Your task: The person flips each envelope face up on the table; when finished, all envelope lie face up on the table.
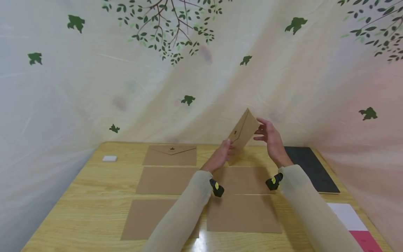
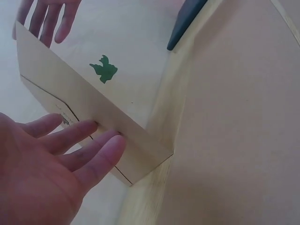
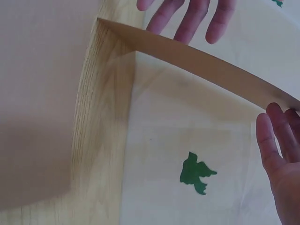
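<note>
A brown kraft envelope (image 1: 244,131) with a pointed flap and a small dark emblem stands tilted above the far edge of the table, between both hands. My left hand (image 1: 220,154) touches its flap side near the lower end with extended fingers, which also show in the left wrist view (image 2: 70,159). Near the upper right edge is my right hand (image 1: 272,140), its fingers loosely spread. In the right wrist view, fingertips of the right hand (image 3: 286,159) meet the envelope's plain face (image 3: 201,65). Below lie flat brown envelopes, one (image 1: 245,180) just under the hands.
Another flap-up envelope (image 1: 172,155) lies at the back left, with plain ones (image 1: 163,180) in front. A small white block (image 1: 109,159) sits at the far left. On the right are a black flat board (image 1: 311,169) and a white-and-pink sheet (image 1: 347,217). A printed curtain (image 1: 141,87) hangs behind.
</note>
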Tool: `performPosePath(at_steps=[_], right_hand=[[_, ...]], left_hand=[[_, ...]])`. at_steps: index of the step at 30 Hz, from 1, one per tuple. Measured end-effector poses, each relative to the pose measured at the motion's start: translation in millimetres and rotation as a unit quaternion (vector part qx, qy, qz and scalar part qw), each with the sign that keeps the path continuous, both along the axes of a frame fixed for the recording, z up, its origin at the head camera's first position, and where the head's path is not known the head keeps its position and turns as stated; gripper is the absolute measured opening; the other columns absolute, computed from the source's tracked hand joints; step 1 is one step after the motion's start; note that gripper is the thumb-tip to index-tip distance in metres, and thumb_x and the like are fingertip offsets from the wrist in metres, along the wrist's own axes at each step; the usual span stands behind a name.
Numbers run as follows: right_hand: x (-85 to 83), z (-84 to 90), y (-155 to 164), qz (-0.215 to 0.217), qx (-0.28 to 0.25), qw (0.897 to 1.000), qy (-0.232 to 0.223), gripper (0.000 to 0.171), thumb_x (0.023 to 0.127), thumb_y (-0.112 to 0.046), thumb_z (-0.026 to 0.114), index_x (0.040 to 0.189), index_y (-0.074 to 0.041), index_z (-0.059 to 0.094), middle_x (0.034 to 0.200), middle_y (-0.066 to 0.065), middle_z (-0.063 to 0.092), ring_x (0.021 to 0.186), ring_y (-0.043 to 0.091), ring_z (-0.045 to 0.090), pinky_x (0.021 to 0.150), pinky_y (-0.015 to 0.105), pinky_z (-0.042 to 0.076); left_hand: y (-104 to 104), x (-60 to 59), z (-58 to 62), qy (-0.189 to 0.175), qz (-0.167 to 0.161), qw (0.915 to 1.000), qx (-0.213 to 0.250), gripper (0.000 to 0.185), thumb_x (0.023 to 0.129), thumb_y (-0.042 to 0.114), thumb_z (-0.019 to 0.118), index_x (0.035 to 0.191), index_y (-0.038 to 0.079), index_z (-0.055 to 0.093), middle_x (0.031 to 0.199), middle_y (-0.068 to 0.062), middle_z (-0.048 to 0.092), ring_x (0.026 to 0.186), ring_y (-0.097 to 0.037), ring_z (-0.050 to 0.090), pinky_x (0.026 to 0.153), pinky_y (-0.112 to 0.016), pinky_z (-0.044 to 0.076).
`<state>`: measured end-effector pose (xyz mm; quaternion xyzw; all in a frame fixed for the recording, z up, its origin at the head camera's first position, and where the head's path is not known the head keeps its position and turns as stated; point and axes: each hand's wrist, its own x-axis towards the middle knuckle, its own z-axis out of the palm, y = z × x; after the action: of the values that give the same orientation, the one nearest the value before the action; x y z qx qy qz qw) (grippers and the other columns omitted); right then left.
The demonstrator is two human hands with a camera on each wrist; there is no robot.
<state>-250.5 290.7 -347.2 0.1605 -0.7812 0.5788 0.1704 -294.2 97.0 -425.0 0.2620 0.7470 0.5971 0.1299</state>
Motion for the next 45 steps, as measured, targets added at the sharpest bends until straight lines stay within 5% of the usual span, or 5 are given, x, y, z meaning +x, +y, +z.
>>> performPosePath(at_steps=[10,18,23,34,45], right_hand=[[-5.9,-38.4,26.9,-0.07,-0.031,0.997,0.002,0.058,0.105,-0.039,0.017,0.136,0.004,0.041,0.113,0.029,0.053,0.096,0.031,0.057,0.078,0.029,0.051],[0.1,-64.3,43.9,-0.15,0.046,0.981,-0.11,0.075,0.1,-0.052,0.009,0.135,0.003,0.047,0.124,0.025,0.053,0.1,0.039,0.055,0.08,0.037,0.048],[2.2,-76.2,48.8,-0.148,0.085,0.964,-0.204,0.085,0.097,-0.059,0.008,0.132,0.007,0.048,0.123,0.028,0.053,0.1,0.042,0.056,0.086,0.048,0.044],[1.5,-82.6,49.1,-0.15,0.178,0.92,-0.315,0.086,0.098,-0.056,0.004,0.128,0.011,0.047,0.131,0.03,0.042,0.118,0.041,0.041,0.101,0.053,0.03],[1.4,-83.8,46.1,-0.095,0.187,0.919,-0.334,0.084,0.098,-0.055,0.007,0.137,0.014,0.034,0.142,0.034,0.03,0.13,0.046,0.03,0.103,0.055,0.027]], left_hand=[[-1.2,-0.2,-4.7,0.001,0.005,0.9991,-0.042,0.066,0.101,0.052,0.009,0.141,0.004,0.031,0.137,-0.019,0.046,0.117,-0.034,0.052,0.09,-0.045,0.045],[-7.7,-1.7,-2.6,0.025,0.016,0.9924,-0.119,0.075,0.098,0.057,0.002,0.148,0.004,0.024,0.141,-0.017,0.041,0.124,-0.029,0.045,0.105,-0.038,0.031],[-10.8,-5.1,-7.9,0.003,0.023,0.9888,-0.147,0.08,0.093,0.064,0.0,0.152,0.01,0.012,0.154,-0.007,0.021,0.135,-0.024,0.03,0.111,-0.035,0.015],[-9.4,-3.7,-7.6,-0.028,0.027,0.9864,-0.16,0.08,0.093,0.066,0.005,0.152,0.012,0.016,0.151,-0.008,0.029,0.132,-0.025,0.037,0.11,-0.038,0.018],[-40.0,-3.0,12.0,-0.001,0.028,0.9912,-0.129,0.073,0.097,0.061,0.011,0.145,0.01,0.029,0.131,-0.014,0.052,0.121,-0.032,0.048,0.098,-0.044,0.038]])
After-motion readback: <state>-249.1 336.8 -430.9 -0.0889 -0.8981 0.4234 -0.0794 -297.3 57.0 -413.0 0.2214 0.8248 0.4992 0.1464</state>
